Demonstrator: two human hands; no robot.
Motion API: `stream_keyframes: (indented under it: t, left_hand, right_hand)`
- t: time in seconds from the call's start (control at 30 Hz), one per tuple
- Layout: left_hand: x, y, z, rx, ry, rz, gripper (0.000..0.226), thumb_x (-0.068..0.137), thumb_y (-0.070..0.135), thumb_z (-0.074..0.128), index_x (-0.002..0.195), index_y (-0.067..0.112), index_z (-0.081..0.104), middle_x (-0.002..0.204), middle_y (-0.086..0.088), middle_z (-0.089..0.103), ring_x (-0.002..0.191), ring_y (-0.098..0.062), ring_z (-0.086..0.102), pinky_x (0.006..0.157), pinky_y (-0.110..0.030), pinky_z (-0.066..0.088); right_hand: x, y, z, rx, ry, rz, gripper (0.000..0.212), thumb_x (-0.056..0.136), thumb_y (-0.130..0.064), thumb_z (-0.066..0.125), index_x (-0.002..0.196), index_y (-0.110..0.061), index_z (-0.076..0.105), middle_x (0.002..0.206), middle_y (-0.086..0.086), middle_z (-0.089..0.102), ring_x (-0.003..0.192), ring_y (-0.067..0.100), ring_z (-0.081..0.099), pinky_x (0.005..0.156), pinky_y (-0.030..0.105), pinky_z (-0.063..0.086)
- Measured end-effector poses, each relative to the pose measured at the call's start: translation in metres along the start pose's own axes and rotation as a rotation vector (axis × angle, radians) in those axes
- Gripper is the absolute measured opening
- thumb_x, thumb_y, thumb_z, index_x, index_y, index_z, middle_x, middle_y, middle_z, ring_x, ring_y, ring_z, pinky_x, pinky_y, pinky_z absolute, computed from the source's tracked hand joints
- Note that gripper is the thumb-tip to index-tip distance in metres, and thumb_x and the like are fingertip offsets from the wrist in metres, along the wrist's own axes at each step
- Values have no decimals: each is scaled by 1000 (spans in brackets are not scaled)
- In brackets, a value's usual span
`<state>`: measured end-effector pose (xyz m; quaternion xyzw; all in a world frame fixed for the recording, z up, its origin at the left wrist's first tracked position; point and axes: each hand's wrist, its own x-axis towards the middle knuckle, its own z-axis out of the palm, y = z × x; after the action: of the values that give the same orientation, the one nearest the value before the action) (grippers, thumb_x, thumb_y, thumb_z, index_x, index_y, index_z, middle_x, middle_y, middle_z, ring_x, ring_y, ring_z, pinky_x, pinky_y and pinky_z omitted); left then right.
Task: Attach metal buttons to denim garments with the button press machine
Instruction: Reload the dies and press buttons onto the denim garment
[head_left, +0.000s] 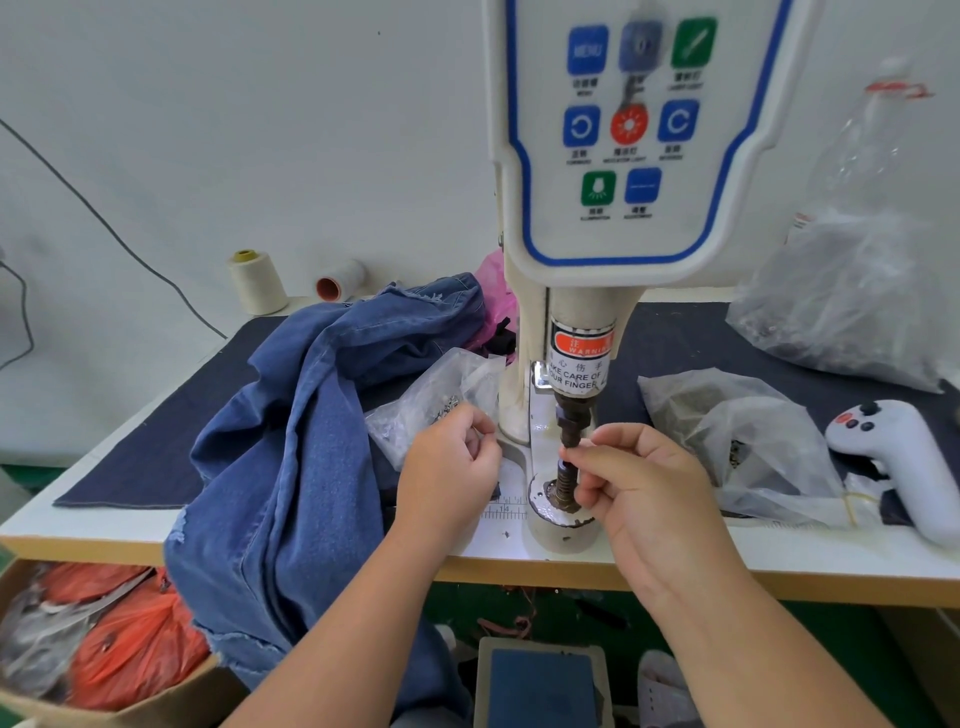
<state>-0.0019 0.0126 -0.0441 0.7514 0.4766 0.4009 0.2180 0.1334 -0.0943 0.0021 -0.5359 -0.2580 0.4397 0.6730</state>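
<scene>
The white button press machine (623, 156) stands on the table, its dark upper punch (571, 421) above the lower die (563, 493). My right hand (649, 488) pinches a small metal button (564, 451) between thumb and forefinger, right at the tip of the upper punch. My left hand (452, 462) is curled into a loose fist left of the die, beside a clear bag of metal parts (441, 389); nothing shows inside the fist. A blue denim garment (291, 441) lies heaped to the left and hangs over the table's front edge.
Clear plastic bags (753, 441) and a white handheld controller (898, 457) lie to the right of the press, with a larger bag (841, 291) behind. Thread cones (258, 283) stand at the back left. A box of orange bags (130, 639) and a foot pedal (540, 680) sit below.
</scene>
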Motion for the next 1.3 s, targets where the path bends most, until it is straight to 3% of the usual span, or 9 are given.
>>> stream_keyframes:
  t: [0.17,0.27,0.4,0.63,0.87,1.07,1.17,1.23,1.3]
  left_hand:
    - [0,0,-1,4,1,3,24,90,15,58,74,33,51,55,14,49,51,-6,43,52,-20,36]
    - [0,0,0,0,4,-2,23,90,16,58,75,33,52,56,14,50,52,-6,44,52,-20,37]
    - [0,-1,0,-9,7,0,23,90,16,58,76,33,53,56,13,50,52,-6,45,52,-23,41]
    - [0,-2,1,-5,8,8,23,90,16,58,76,34,52,57,14,51,52,-6,45,50,-16,38]
    - [-1,4,-3,-57,44,-8,26,90,11,59,76,33,53,54,12,47,52,-5,42,52,-18,38]
    - [14,23,-26,43,73,97,18,88,13,58,79,29,55,53,9,49,54,-7,47,52,-21,37]
    - [44,30,-46,228,111,66,5,88,24,55,85,26,58,68,11,59,66,-5,54,56,-26,37]
    - [69,27,-59,385,145,37,11,88,24,53,95,21,61,89,3,65,86,-19,59,67,-31,44]
    - [89,16,-69,648,122,-6,25,88,23,54,110,13,59,112,-9,59,106,-30,52,85,-39,42]
  right_hand:
    - [-8,-4,3,234,17,126,24,75,7,73,67,-15,67,55,5,55,46,11,52,46,23,48]
    - [-17,-10,4,287,17,136,21,75,9,70,71,-12,66,69,16,58,45,11,50,44,22,47]
    - [-27,-15,4,290,26,90,34,80,8,62,58,-18,68,81,24,63,45,10,49,47,24,46]
    - [-30,-13,4,460,-8,180,20,82,8,47,84,-9,57,94,20,75,47,9,46,53,25,42]
    - [-28,-15,-5,259,-44,144,21,88,8,46,92,-7,61,93,14,76,51,11,58,56,28,52]
    - [-30,-16,-24,133,73,99,22,91,5,50,82,-11,63,82,12,74,53,13,57,53,29,49]
    - [-34,-13,-35,117,114,119,22,93,3,50,81,-9,64,72,12,70,54,16,54,54,31,46]
    - [-35,-10,-41,116,127,136,21,93,3,49,83,-8,63,66,10,67,55,17,52,54,32,44]
    - [-34,-8,-44,96,144,150,19,93,4,50,84,-7,63,65,10,65,55,18,51,53,32,43]
